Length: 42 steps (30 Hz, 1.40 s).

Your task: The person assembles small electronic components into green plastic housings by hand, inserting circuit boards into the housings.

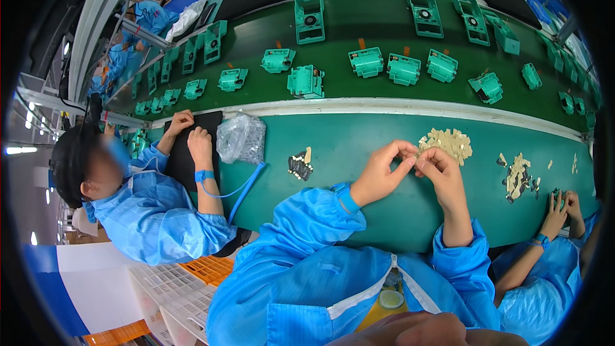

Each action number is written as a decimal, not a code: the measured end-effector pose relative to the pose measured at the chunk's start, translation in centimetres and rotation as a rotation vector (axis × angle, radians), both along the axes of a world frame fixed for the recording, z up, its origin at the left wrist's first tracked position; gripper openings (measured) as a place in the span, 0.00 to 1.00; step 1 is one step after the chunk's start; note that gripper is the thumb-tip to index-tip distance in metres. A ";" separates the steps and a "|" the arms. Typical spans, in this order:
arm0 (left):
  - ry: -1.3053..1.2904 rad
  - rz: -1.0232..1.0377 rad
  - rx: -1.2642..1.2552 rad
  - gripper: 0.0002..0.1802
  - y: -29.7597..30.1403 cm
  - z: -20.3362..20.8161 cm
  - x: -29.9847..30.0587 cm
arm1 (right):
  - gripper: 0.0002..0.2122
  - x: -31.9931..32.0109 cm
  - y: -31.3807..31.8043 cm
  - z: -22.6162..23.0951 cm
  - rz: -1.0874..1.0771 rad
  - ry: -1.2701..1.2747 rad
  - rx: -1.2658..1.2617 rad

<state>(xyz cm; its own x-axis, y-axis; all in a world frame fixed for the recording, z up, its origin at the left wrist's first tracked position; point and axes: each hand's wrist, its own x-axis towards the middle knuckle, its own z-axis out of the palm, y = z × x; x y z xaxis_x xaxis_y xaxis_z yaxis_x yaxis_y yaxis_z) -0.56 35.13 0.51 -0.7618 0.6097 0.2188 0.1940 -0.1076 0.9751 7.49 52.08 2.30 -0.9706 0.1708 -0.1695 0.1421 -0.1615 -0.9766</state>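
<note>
My left hand (388, 172) and my right hand (442, 176) meet over the green worktop (346, 134), fingertips pinched together. Whatever lies between them is too small to make out. Just beyond my right hand is a heap of small flat beige pieces (453, 143), partly hidden by the fingers. To the left of my left hand lies a little cluster of black pieces (299, 166) with beige bits among them. A blue wristband (346, 198) circles my left wrist.
Beyond a pale rail (359, 106), a dark green belt (256, 38) carries several teal plastic housings (366, 63). At left, a co-worker's hands (191, 134) are near a clear plastic bag (242, 140). At right, another co-worker's hands (558, 213) work by a beige-and-black pile (516, 178).
</note>
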 end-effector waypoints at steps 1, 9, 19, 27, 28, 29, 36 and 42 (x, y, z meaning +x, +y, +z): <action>0.034 -0.018 -0.024 0.11 0.0 0.0 0.0 | 0.03 0.0 0.1 0.1 0.004 0.000 0.003; 0.184 0.130 -0.032 0.11 0.9 0.2 0.5 | 0.04 0.6 0.7 1.0 0.024 -0.033 0.046; 0.516 0.236 -0.121 0.08 2.0 -0.1 0.4 | 0.06 0.7 0.8 0.1 -0.101 0.031 0.126; 0.556 0.259 -0.161 0.09 2.5 0.7 0.6 | 0.06 0.7 1.0 0.2 -0.128 0.132 0.367; 0.573 0.250 -0.160 0.10 2.6 0.7 0.7 | 0.06 0.8 1.1 0.2 -0.129 0.130 0.367; 0.571 0.248 -0.160 0.10 2.7 0.5 0.7 | 0.06 0.8 1.2 0.3 -0.125 0.141 0.389; 0.585 0.251 -0.151 0.09 3.2 0.1 1.0 | 0.07 1.0 1.3 0.8 -0.185 0.033 0.216; 0.568 0.255 -0.160 0.08 3.6 -0.2 1.2 | 0.06 1.2 2.2 0.3 -0.153 0.054 0.232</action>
